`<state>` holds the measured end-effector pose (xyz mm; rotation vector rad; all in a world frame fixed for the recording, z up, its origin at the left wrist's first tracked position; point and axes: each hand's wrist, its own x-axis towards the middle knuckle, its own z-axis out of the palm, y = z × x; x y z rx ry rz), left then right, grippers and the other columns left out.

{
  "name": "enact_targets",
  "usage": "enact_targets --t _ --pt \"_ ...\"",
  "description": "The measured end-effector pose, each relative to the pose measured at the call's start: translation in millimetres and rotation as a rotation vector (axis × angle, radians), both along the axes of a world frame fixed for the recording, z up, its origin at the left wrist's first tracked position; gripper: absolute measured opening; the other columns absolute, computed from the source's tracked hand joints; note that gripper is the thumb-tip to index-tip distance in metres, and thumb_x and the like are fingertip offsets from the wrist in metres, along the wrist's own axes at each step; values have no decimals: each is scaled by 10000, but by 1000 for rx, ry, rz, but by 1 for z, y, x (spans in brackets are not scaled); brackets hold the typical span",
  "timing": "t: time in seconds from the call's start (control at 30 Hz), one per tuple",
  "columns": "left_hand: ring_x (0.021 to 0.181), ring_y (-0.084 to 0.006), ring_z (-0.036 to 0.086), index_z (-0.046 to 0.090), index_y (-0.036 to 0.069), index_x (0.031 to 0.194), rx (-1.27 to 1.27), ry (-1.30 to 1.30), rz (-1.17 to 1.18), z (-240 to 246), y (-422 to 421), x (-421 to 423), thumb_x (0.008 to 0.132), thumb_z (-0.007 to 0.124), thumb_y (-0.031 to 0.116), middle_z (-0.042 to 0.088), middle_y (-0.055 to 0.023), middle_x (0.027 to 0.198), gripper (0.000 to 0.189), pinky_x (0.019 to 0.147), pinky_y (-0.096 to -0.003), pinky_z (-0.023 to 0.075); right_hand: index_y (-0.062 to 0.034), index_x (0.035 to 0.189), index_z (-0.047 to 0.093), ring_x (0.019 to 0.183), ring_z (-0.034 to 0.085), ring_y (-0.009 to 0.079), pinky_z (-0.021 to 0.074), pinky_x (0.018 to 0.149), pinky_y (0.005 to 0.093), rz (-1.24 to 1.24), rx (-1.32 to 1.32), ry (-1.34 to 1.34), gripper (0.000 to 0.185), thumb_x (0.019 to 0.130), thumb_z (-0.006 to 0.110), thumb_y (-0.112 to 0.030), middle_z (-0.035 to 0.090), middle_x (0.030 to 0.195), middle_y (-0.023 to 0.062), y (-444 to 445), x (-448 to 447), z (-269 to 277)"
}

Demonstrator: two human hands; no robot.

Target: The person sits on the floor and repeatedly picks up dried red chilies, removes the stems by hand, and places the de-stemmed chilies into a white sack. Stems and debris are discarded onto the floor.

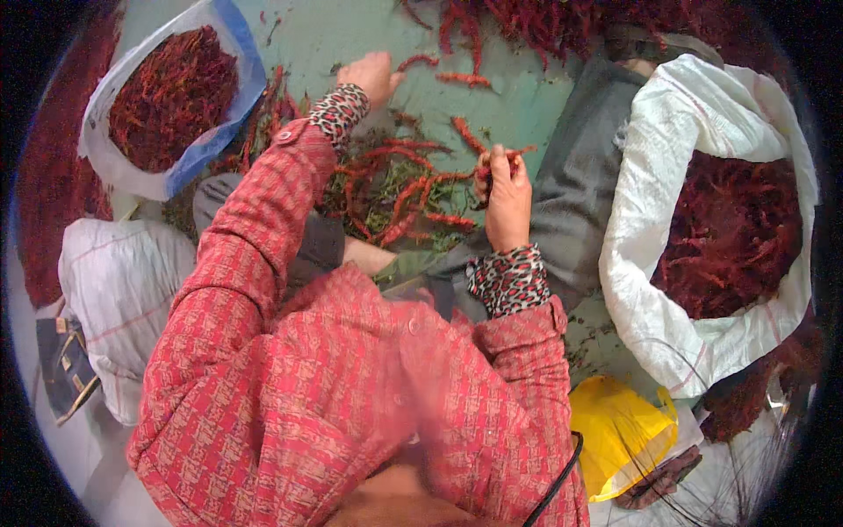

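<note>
My right hand [508, 197] is closed around several dried red chili peppers, whose ends poke out past the thumb. My left hand [372, 78] is stretched forward over the green floor; its fingers are blurred, and whether it holds anything is unclear. Just right of it lies a curved red chili pepper [417, 60], with a straighter red chili [463, 79] farther right. Between my hands and my lap, long wrinkled red chilies [408, 197] lie scattered over green stems and leaf scraps [388, 188].
A white woven sack [625, 244] of dark red chilies stands at the right, a blue and white bag [230, 125] of chilies at the left. A red chili heap [560, 23] lies ahead. A closed white sack [125, 290] and a yellow bag [616, 431] flank me.
</note>
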<state>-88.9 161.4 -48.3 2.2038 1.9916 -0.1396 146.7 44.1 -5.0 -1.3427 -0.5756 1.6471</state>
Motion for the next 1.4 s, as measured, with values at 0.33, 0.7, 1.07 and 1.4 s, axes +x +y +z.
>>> enact_targets --t 0.33,0.7,1.07,1.4 --pt "750 -277 599 538 26 926 -225 -740 -54 26 -46 33 807 522 222 599 -169 793 230 667 -365 471 -63 1034 568 541 365 14 280 466 165 120 97 -81 250 833 591 -210 433 652 -77 -7 -3 -11" --pt "686 -193 597 576 19 901 -361 -873 -135 81 -118 67 818 547 160 592 -113 735 166 624 -297 473 -64 918 550 525 397 40 299 452 182 148 147 14 154 845 568 -199 475 652 -50 -16 -4 6" --pt "939 -288 540 504 98 1096 14 -269 -329 20 22 45 799 466 112 494 -118 1103 300 764 -381 470 -64 933 537 579 468 86 343 466 218 -98 -57 653 161 878 472 -200 551 781 10 0 12 -4" --pt "1025 -299 494 488 81 1117 61 -162 -396 -25 58 29 750 549 49 481 -118 1158 374 824 -345 444 -123 912 538 637 457 39 339 481 180 2 -66 438 114 856 532 -223 529 762 -37 -2 5 5"
